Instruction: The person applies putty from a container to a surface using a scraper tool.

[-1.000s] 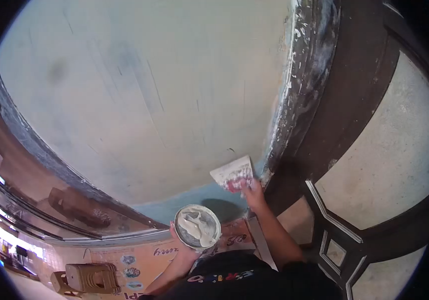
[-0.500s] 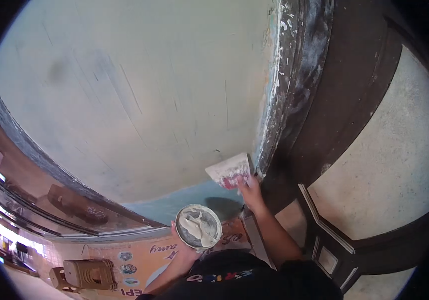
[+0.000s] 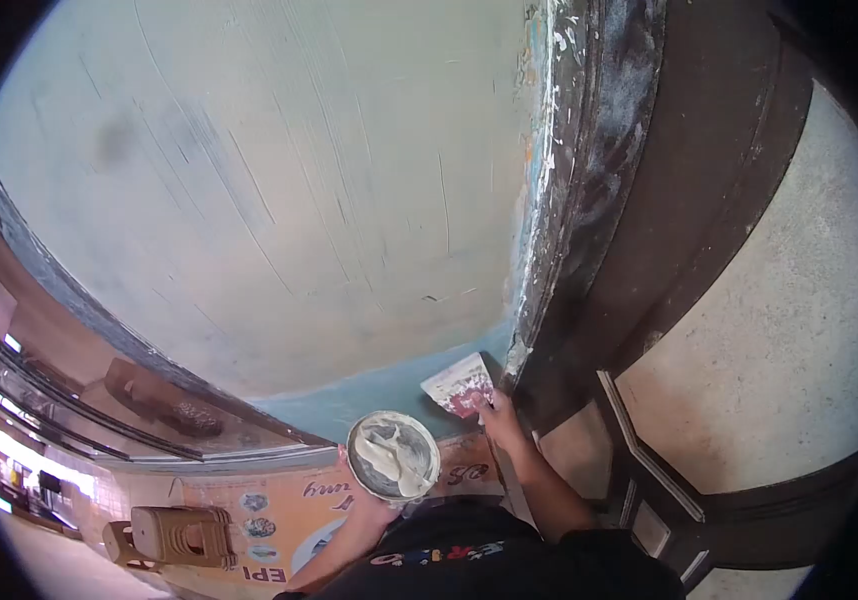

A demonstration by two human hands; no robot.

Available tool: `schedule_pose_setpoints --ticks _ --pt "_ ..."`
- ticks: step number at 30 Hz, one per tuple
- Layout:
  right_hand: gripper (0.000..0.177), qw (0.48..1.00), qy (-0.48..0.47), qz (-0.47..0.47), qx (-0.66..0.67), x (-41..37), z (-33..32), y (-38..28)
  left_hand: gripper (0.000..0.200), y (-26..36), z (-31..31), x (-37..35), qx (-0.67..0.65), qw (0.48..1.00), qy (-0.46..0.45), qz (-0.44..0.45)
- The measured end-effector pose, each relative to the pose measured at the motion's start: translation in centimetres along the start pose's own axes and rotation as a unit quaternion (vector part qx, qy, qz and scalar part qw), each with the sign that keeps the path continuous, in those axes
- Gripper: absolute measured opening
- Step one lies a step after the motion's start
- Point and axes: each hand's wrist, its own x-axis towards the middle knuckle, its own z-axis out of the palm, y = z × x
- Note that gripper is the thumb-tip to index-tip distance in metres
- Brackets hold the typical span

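Note:
My left hand [image 3: 373, 510] is closed around a round tub [image 3: 395, 497], its open top facing me. Pale putty [image 3: 393, 460] lies smeared in a mound inside. In my right hand [image 3: 499, 414] is a wide putty knife [image 3: 462, 385] with a red grip, its blade crusted in white and angled up to the left. The blade overlaps the lower blue band of the wall [image 3: 359, 230], beside the dark frame. Above, the wall carries a pale skim coat with long thin ridges.
A dark, white-flecked frame [image 3: 589, 180] runs along the wall's right edge. Lower right are brown mouldings [image 3: 654, 450]. An orange printed banner [image 3: 289, 500] and stacked brown plastic stools [image 3: 179, 535] sit lower left. A window ledge [image 3: 239, 463] curves along the left.
My right hand has drawn the putty knife down, away from the coated area, with the blade tilting more steeply. The tub stays nearly in place.

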Motion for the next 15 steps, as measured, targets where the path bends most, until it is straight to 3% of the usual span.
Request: schedule_pose_setpoints --ticks 1,2,4,6,7,9,12,13,15 --pt "0.029 0.996 -0.009 -0.051 -0.067 0.3 -0.2 -2.1 0.08 -0.1 0.0 0.0 0.011 1.0 0.012 0.007" --pt "0.03 0.999 -0.002 -0.043 -0.02 0.0 0.4 -6.7 0.08 -0.2 0.2 0.0 0.01 1.0 0.012 0.008" --pt "0.03 0.987 0.034 -0.149 -0.049 2.6 0.6 -7.9 0.08 -0.4 1.0 -0.1 0.022 0.999 0.029 0.005" --pt "0.033 0.98 0.056 -0.179 -0.063 3.2 1.1 -15.0 0.079 -0.5 1.7 -0.2 0.018 0.999 0.028 0.001" --pt "0.033 0.98 0.056 -0.178 -0.062 3.9 1.3 -15.1 0.078 -0.6 1.8 -0.4 0.015 1.0 0.027 -0.005" --pt "0.037 0.994 0.071 -0.084 -0.004 5.4 1.7 -13.4 0.078 -0.7 1.4 -0.4 0.008 0.999 0.029 -0.012" --pt "0.036 0.997 0.062 -0.011 -0.037 2.9 1.6 -5.4 0.08 -0.9 0.5 -0.5 0.003 1.0 0.015 0.012" --pt "0.035 0.999 0.001 0.018 0.033 2.0 1.2 -2.8 0.08 -0.8 0.5 -0.7 0.002 1.0 0.01 0.016" --pt "0.033 0.999 0.023 -0.023 0.031 1.1 1.1 -1.1 0.083 -0.6 0.4 -1.1 -0.008 1.0 -0.024 -0.001"
